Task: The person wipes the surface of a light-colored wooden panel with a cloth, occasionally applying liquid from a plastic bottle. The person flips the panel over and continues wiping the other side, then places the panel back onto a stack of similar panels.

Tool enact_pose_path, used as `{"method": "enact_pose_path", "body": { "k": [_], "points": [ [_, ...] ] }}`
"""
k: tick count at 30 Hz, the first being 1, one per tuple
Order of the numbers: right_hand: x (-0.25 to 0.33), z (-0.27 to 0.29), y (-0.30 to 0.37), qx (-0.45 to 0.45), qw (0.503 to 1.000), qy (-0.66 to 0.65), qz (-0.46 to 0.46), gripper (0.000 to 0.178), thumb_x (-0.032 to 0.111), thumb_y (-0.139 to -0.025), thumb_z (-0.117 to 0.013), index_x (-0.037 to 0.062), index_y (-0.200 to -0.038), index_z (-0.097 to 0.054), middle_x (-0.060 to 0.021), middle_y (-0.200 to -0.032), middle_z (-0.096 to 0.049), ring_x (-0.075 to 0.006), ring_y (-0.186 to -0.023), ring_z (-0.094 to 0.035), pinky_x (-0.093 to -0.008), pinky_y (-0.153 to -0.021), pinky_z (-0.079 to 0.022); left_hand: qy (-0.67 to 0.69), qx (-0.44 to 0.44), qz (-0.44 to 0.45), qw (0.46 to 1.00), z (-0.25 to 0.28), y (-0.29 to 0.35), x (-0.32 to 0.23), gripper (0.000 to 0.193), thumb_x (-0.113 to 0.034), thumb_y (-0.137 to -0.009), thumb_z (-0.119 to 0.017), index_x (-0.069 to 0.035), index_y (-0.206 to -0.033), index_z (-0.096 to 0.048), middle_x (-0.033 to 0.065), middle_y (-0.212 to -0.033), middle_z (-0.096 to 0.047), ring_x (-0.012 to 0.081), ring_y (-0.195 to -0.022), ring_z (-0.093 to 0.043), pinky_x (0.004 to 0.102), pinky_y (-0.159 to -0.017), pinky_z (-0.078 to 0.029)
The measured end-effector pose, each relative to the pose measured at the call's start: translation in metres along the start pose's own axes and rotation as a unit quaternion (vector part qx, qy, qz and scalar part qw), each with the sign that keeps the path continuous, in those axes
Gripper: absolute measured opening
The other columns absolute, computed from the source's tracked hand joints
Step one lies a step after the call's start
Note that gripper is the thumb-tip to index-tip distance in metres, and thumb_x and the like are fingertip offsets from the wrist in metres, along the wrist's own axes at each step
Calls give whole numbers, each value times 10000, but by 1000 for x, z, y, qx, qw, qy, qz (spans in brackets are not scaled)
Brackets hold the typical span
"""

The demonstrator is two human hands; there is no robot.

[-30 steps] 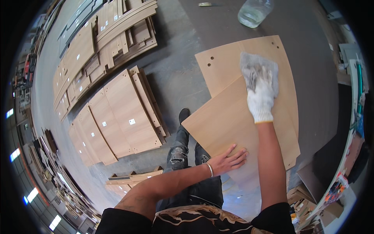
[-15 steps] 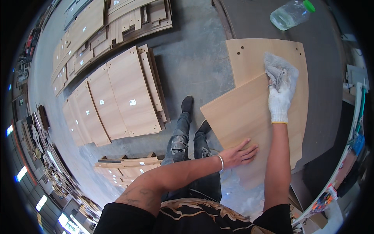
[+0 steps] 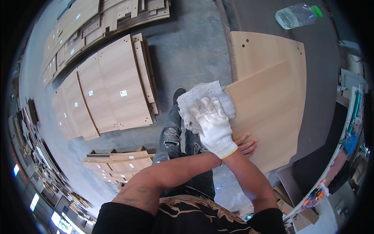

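Note:
My right hand (image 3: 214, 130) wears a white knit glove and presses a grey cloth (image 3: 187, 103) at the left corner of the upper wooden panel (image 3: 269, 113). The cloth covers that corner and hangs past its edge. My bare left hand (image 3: 246, 145) lies on the panel's near-left edge, fingers stretched out; its back and wrist are partly hidden under my crossing right wrist. Beneath the upper panel, turned at an angle to it, lies another wooden panel (image 3: 253, 50) with drilled holes near its far corners.
Both panels rest on a dark table (image 3: 323, 78). A clear bottle (image 3: 294, 16) with a green cap lies on its side at the far right. Stacked wooden panels (image 3: 113, 85) stand on the floor to the left. A cluttered shelf edge (image 3: 343, 156) curves along the right.
My right hand has swept the cloth left and nearer, from the panel's far right part to its left corner, crossing over my left wrist. The left hand stays on the panel.

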State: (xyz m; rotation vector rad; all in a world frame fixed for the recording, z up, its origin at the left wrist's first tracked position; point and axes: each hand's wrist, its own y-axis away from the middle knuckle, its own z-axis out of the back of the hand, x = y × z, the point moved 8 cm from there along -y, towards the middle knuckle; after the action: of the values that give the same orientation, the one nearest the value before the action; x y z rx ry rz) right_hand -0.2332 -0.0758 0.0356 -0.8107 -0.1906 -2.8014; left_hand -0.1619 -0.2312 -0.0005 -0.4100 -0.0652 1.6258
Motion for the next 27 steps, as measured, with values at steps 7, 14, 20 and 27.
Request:
{"method": "enact_pose_path", "body": {
  "k": [7, 14, 20, 27],
  "points": [
    [3, -8, 45, 52, 996, 22, 72, 467, 200, -817, -660, 20, -1246, -708, -194, -1349, -660, -397, -1361, -528, -526, -1169, -385, 10, -27, 40, 999, -6, 5, -8, 521, -283, -921, -509, -11, -1364, -480, 182, -1540, -431, 341, -1510, -371, 653, -1235, -317],
    [-2, -6, 48, 95, 991, -16, 92, 557, 166, -762, -686, 84, -1313, -690, -186, -1438, -605, -446, -1384, -505, -551, -1184, -366, -286, 75, 50, 954, -82, 6, -39, 513, -334, -989, -464, -56, -1420, -449, 161, -1615, -380, 312, -1539, -327, 578, -1255, -302],
    [-24, 12, 86, 56, 998, 35, 7, 628, 201, -747, -696, 71, -1360, -658, -168, -1496, -572, -403, -1474, -421, -563, -1250, -257, -726, 207, -18, 656, -105, 1, -48, 502, -418, -1103, -350, -129, -1509, -411, 150, -1599, -427, 308, -1491, -397, 418, -1258, -306],
    [-1, -6, 15, 5, 999, 36, 40, 563, 183, -763, -685, 30, -1305, -672, -157, -1490, -574, -401, -1427, -463, -576, -1214, -305, -23, -48, 41, 998, -4, 5, -1, 462, -260, -942, -504, -43, -1347, -460, 164, -1565, -415, 334, -1499, -390, 630, -1229, -341]
  ]
}}
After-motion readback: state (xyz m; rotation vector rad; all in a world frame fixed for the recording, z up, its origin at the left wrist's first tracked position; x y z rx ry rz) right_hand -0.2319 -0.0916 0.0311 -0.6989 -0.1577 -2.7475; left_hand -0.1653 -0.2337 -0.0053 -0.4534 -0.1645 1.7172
